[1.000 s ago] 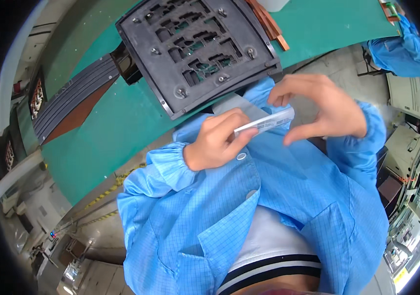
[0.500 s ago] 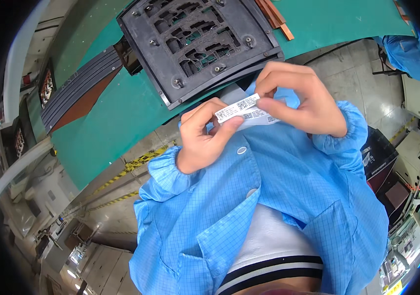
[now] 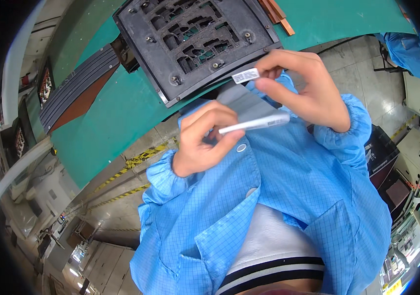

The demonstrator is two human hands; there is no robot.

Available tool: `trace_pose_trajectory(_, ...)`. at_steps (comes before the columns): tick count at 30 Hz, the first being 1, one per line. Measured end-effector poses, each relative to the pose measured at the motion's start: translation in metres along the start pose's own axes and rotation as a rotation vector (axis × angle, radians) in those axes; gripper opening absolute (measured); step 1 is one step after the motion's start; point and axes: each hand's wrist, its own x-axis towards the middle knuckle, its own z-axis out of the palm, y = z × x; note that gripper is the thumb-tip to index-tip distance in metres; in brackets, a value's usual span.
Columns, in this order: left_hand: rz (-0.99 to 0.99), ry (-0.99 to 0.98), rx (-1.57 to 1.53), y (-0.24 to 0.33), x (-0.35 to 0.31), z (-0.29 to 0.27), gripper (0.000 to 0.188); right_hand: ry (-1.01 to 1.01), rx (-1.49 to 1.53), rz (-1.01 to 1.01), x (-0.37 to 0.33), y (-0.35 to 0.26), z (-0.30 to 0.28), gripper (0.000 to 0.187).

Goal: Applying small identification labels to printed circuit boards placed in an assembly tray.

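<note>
A green bench [image 3: 121,123] carries a big black tray [image 3: 195,42] full of holes. Closer in, the left hand [image 3: 205,140] pinches a thin grey sheet [image 3: 256,123] (held flat, edge-on). The right hand [image 3: 301,88] pinches a small white sticker [image 3: 245,76], peeled off but not yet stuck anywhere.

Black perforated fixture plate [image 3: 197,42] with corner screws – sits just above the grip, on the green bench mat [image 3: 106,123]. Dark ribbed strip [image 3: 74,88] lies up and left of the grip, running diagonally. Copper-coloured bars [image 3: 276,14] up and right, at the mat's far edge. Yellow-black floor tape [image 3: 131,162] left of the grip, below the bench edge. Grey cabinets [image 3: 419,98] far right – well apart.
</note>
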Motion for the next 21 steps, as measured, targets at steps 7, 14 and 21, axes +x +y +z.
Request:
trace_pose_trajectory(7,-0.103,-0.095,-0.007,0.014,-0.024,-0.002,0.017,-0.344,0.19,0.106,-0.031,0.011,-0.012,0.071)
trace_pose_trajectory(14,-0.053,-0.039,-0.055,0.002,-0.037,0.011,0.022,-0.434,0.278,0.102,-0.049,0.008,0.0,0.07)
trace_pose_trajectory(21,-0.082,0.033,-0.192,-0.017,-0.057,0.018,0.026,-0.121,0.159,-0.056,-0.078,0.012,-0.024,0.05)
